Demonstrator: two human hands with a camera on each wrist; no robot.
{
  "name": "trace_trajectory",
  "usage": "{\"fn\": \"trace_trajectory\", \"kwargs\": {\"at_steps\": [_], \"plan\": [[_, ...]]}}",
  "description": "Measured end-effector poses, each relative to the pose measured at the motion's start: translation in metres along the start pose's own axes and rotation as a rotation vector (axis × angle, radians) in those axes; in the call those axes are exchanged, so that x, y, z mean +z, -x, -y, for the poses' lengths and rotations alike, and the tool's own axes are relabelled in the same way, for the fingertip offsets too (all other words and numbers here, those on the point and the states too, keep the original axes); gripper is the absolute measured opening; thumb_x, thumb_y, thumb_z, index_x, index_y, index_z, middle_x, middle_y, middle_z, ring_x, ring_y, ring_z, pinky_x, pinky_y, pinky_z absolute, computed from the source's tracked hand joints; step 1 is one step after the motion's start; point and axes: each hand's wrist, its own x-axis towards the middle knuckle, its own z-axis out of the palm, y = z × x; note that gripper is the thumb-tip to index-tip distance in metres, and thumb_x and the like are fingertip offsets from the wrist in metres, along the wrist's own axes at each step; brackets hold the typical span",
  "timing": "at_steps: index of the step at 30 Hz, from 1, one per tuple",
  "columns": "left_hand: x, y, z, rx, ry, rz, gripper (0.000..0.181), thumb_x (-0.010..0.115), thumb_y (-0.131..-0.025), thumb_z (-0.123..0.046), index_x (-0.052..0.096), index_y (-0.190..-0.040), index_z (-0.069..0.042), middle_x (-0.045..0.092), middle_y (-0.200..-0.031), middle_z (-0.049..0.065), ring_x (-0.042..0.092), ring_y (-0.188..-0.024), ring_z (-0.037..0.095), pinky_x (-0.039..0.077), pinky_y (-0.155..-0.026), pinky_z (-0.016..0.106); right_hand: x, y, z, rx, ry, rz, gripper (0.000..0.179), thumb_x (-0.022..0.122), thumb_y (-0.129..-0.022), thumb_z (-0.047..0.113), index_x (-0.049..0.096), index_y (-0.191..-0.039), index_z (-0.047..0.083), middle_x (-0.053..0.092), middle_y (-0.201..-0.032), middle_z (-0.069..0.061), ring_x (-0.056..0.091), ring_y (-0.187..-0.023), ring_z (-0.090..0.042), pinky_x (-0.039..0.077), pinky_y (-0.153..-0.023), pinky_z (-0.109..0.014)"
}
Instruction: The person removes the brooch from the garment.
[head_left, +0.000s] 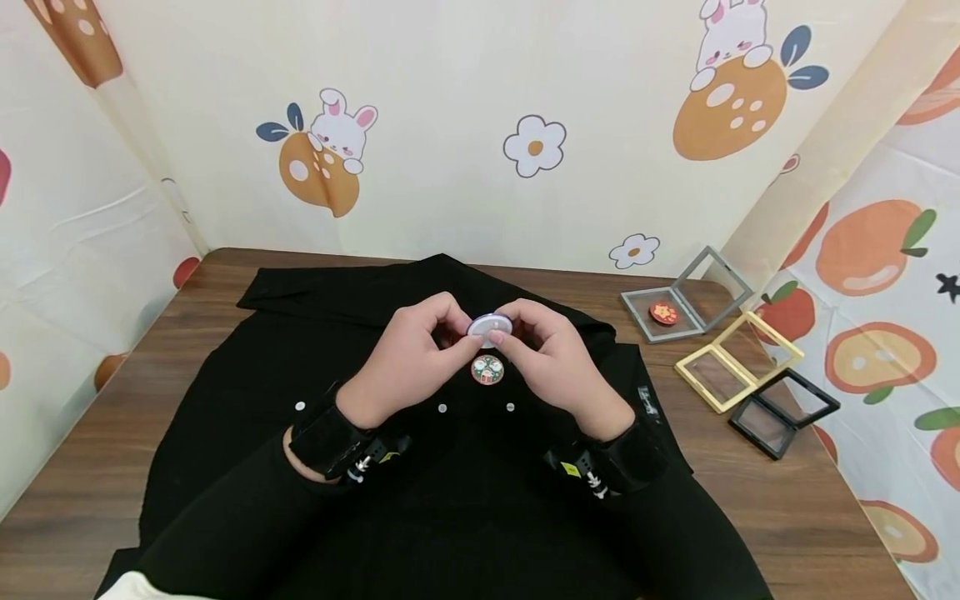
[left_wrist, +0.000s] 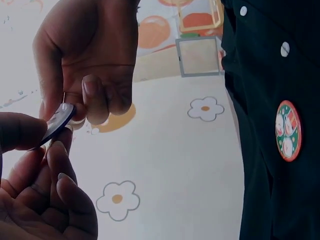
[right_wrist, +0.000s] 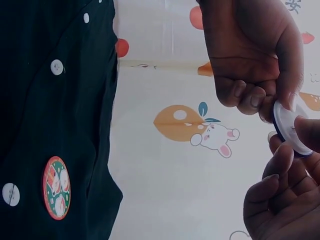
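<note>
Both hands hold one round pin badge (head_left: 489,323) above a black buttoned shirt (head_left: 480,492), its whitish back facing up. My left hand (head_left: 405,354) pinches the left edge between thumb and fingers. On the opposite edge, my right hand (head_left: 557,358) pinches it the same way. A dark blue rim shows on the badge (left_wrist: 59,122) in the left wrist view; its pale back (right_wrist: 291,127) turns toward the right wrist camera. Just below the hands, a second round badge (head_left: 487,369), green with a red rim and white cartoon figures, lies against the shirt front.
At the right of the wooden table (head_left: 795,517) stand three hinged display frames: a grey one (head_left: 656,337) with a red badge (head_left: 663,313) inside, a yellow one (head_left: 699,385), and a black one (head_left: 757,440). A patterned curtain (head_left: 450,167) encloses the back and sides.
</note>
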Motion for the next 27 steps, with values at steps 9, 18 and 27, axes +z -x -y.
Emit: {"fn": "trace_trajectory", "kwargs": {"at_steps": [9, 18, 27], "plan": [[-0.005, -0.002, -0.002, 0.032, -0.033, -0.010, 0.003, 0.072, -0.096, -0.009, 0.069, -0.096, -0.011, 0.062, -0.081, -0.005, 0.055, -0.070, 0.012, 0.048, -0.062, 0.031, 0.001, 0.000, 0.000, -0.049, 0.088, -0.011, 0.008, 0.068, -0.100, 0.005, 0.071, -0.106, 0.007, 0.063, -0.089, 0.001, 0.056, -0.072, -0.020, 0.047, -0.062, -0.034], [-0.006, 0.003, -0.003, 0.051, -0.079, -0.013, 0.012, 0.073, -0.094, -0.005, 0.069, -0.089, -0.015, 0.059, -0.080, -0.006, 0.054, -0.070, 0.010, 0.048, -0.061, 0.029, 0.000, 0.000, 0.003, -0.003, 0.088, 0.112, 0.008, 0.064, -0.103, 0.013, 0.071, -0.105, 0.010, 0.062, -0.087, 0.002, 0.056, -0.074, -0.018, 0.048, -0.065, -0.034], [-0.003, 0.002, -0.008, 0.144, -0.129, 0.017, 0.017, 0.074, -0.091, 0.000, 0.068, -0.085, -0.015, 0.058, -0.082, -0.007, 0.055, -0.072, 0.008, 0.049, -0.062, 0.027, -0.011, 0.000, 0.003, 0.040, -0.104, 0.287, 0.046, 0.033, -0.114, 0.024, 0.069, -0.114, -0.003, 0.066, -0.095, -0.012, 0.057, -0.084, -0.032, 0.051, -0.075, -0.037]]}}
